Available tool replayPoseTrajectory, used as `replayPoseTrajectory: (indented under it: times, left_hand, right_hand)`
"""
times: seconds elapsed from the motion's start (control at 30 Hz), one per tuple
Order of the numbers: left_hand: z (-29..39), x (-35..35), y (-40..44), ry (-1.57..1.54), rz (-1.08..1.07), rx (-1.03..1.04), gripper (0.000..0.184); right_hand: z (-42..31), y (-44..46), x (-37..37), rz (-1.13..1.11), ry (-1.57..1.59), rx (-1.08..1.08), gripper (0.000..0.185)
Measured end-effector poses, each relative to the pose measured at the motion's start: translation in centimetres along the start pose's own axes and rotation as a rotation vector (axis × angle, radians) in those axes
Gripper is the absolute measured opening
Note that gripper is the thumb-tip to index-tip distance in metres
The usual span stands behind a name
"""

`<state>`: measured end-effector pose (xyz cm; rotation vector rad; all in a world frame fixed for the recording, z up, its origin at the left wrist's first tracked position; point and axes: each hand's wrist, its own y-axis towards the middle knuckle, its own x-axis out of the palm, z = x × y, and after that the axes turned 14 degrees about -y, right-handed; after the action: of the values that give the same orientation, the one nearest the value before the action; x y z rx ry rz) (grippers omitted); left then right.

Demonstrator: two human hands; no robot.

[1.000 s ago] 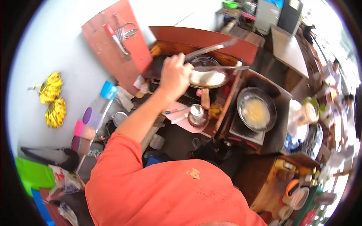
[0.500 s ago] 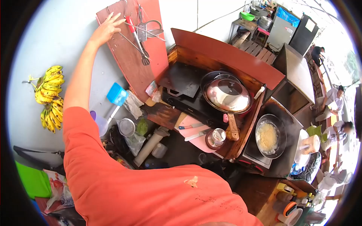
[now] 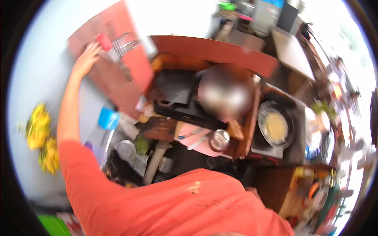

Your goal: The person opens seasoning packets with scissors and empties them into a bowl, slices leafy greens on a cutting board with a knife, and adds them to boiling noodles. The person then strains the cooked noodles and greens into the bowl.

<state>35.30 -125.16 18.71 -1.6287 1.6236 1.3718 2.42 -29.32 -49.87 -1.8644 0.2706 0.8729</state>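
Observation:
My left hand [image 3: 87, 58] reaches up at the left, fingers stretched out, in front of a reddish-brown wooden board [image 3: 138, 70] against the wall. Motion blurs it. Just beside its fingertips is a red-handled utensil [image 3: 104, 41], hanging with a slotted turner [image 3: 119, 47] and other metal tools. Whether the fingers touch any of them, I cannot tell. Nothing shows clearly in the hand. My right hand is out of view. Farther right, a domed lid [image 3: 226, 92] covers a pan on the stove, and a dark frying pan [image 3: 290, 128] holds pale yellow food [image 3: 275, 126].
Two knives and a lidded jar [image 3: 219, 140] rest on a pink cutting board [image 3: 204, 148]. A blue-headed tool [image 3: 108, 118] leans near the wall. Bananas [image 3: 39, 128] hang at the left. Several people sit at the far right.
The camera view has shifted, so the hanging tools and stove appear farther left. My left hand has come lower in the picture, still by the board with the utensils.

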Motion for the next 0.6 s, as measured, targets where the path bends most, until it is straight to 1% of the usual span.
replayPoseTrajectory:
  times: [0.03,0.07,0.1,0.13,0.17,0.2,0.23,0.27,0.3,0.33,0.37,0.4,0.47,0.5,0.53,0.6]
  left_hand:
    - [0.0,0.4,0.3,0.093,-0.128,0.031,0.032]
    - [4.3,-0.3,1.5,0.063,-0.069,0.022,0.034]
    - [9.1,-1.4,3.0,0.031,-0.010,0.015,0.036]
    - [11.6,-0.6,4.0,0.010,-0.002,0.100,0.038]
    - [16.4,-0.5,5.3,-0.112,0.034,0.080,0.037]
    - [19.9,0.7,7.2,-0.157,0.099,0.206,0.037]
    - [25.2,0.1,9.3,-0.287,0.178,0.358,0.034]
    - [28.9,1.3,10.8,-0.313,0.230,0.463,0.033]
    - [34.5,1.2,12.8,-0.485,0.260,0.582,0.033]
    - [40.0,0.2,13.6,-0.644,0.270,0.683,0.032]
    - [45.4,-0.8,14.3,-0.762,0.262,0.768,0.032]
    - [50.7,-1.8,14.6,-0.871,0.245,0.835,0.032]
    - [59.9,-2.0,14.0,-1.148,0.196,0.955,0.028]
    - [64.4,-2.6,13.3,-1.250,0.185,1.009,0.026]
    - [68.5,-3.2,12.3,-1.355,0.175,1.055,0.024]
    - [76.2,-5.3,10.2,-1.463,0.027,1.144,0.021]
  right_hand:
    - [1.9,1.6,2.6,0.169,-0.010,-0.154,0.024]
    - [-0.6,-0.3,-0.1,0.076,-0.441,-0.195,0.029]
    - [-0.7,-1.2,0.8,0.258,-0.458,-0.226,0.029]
    - [-2.1,-2.8,0.4,0.243,-0.024,-0.077,0.016]
    - [-0.7,-2.1,2.5,0.369,-0.359,-0.376,0.017]
    - [-3.5,-5.7,0.1,0.338,-0.302,-0.156,0.017]
    - [-3.1,-5.7,2.0,0.404,-0.208,-0.140,0.016]
    - [-3.3,-6.8,2.8,0.379,-0.128,-0.064,0.021]
    - [-4.4,-9.5,2.7,0.380,0.257,0.130,0.028]
    - [-5.0,-12.1,2.7,0.374,0.451,0.276,0.034]
    - [-5.7,-14.2,3.7,0.410,0.672,0.468,0.036]
    - [-5.8,-16.1,5.6,0.423,0.728,0.525,0.036]
    - [-5.8,-19.3,8.6,0.399,0.993,0.728,0.038]
    - [-5.8,-21.2,11.0,0.466,0.962,0.754,0.035]
    - [-5.7,-22.5,14.8,0.476,0.982,0.786,0.035]
    - [-5.2,-23.1,24.7,0.489,0.708,0.786,0.032]
